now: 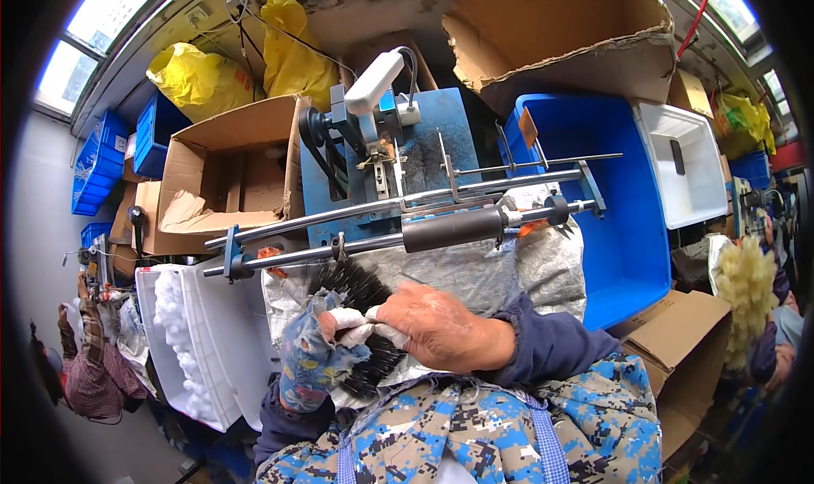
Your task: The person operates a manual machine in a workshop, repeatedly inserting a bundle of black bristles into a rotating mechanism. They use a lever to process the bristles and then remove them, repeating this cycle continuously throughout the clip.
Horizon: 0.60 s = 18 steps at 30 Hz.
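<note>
My left hand (318, 348), in a worn blue patterned glove with white wraps on the fingers, is closed at a round brush with black bristles (360, 285). The bristles fan out above and below my hands, over my lap. Bare except for white wraps on its fingertips, my right hand (437, 324) is pinched closed against the left fingertips. Whatever lies between those fingers is too small or hidden to make out. Just beyond, a machine with metal rails (356, 248) and a dark roller sleeve (453, 229) crosses in front of me.
A white bin (231, 340) with white tufts stands at left, below an open cardboard box (174, 174). To the right are a large blue bin (623, 255) and a white tray (708, 174). A silvery sheet (458, 268) lies under the rails. Other people work at both sides.
</note>
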Each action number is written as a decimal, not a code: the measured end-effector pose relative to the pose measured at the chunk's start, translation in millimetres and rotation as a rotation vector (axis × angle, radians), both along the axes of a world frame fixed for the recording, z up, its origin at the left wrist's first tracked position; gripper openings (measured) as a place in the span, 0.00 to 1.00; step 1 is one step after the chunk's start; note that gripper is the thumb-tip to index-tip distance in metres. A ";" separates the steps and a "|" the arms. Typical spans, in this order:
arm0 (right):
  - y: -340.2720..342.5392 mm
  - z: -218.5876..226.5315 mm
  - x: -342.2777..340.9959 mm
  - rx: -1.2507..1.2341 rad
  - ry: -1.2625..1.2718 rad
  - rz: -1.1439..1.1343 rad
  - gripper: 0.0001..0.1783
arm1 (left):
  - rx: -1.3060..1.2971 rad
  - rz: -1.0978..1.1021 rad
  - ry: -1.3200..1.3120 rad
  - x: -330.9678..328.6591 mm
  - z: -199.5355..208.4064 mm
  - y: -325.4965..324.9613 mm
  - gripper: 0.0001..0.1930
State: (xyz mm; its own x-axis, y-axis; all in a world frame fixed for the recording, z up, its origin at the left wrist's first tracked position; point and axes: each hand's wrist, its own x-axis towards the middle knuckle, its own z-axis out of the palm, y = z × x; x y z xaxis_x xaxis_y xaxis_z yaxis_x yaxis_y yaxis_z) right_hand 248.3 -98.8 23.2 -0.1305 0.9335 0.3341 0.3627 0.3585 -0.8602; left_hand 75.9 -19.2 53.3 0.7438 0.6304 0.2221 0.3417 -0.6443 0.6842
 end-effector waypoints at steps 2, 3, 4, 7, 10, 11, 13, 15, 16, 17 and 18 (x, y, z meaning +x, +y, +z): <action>0.0 -1.5 -3.1 -0.081 0.169 0.077 0.18 | -0.049 0.094 -0.004 -2.0 -0.2 -4.9 0.09; 0.1 -2.5 -5.1 -0.123 0.254 0.114 0.20 | -0.011 0.094 -0.023 0.8 0.4 -7.0 0.09; 2.1 -6.7 -7.7 -0.053 0.250 0.105 0.16 | 0.033 0.098 -0.041 3.9 2.1 -8.3 0.09; 10.3 -5.0 13.3 0.062 -0.086 -0.097 0.16 | -0.278 0.240 -0.309 -6.4 -16.6 -13.7 0.12; 44.2 -11.9 58.8 0.038 -0.512 -0.417 0.10 | -0.106 0.154 0.373 -26.8 -8.6 18.3 0.17; 59.4 -20.8 73.4 0.061 -0.581 -0.494 0.07 | 0.009 0.105 0.433 -33.0 -15.1 24.5 0.16; 93.2 -32.6 92.0 -0.029 -0.876 -0.562 0.05 | 0.234 0.026 0.556 -47.7 -46.3 31.0 0.16; 118.1 -46.9 100.3 -0.103 -0.957 -0.586 0.07 | 0.102 0.007 0.457 -53.3 -59.3 34.0 0.13; 125.9 -53.3 101.2 -0.110 -0.963 -0.597 0.07 | 0.087 -0.005 0.427 -52.5 -61.5 33.8 0.13; 130.5 -57.6 102.6 -0.117 -0.970 -0.608 0.07 | 0.072 -0.018 0.397 -51.7 -62.7 34.0 0.12; 132.4 -60.1 104.4 -0.124 -0.975 -0.596 0.08 | 0.034 -0.002 0.440 -51.4 -61.7 35.0 0.12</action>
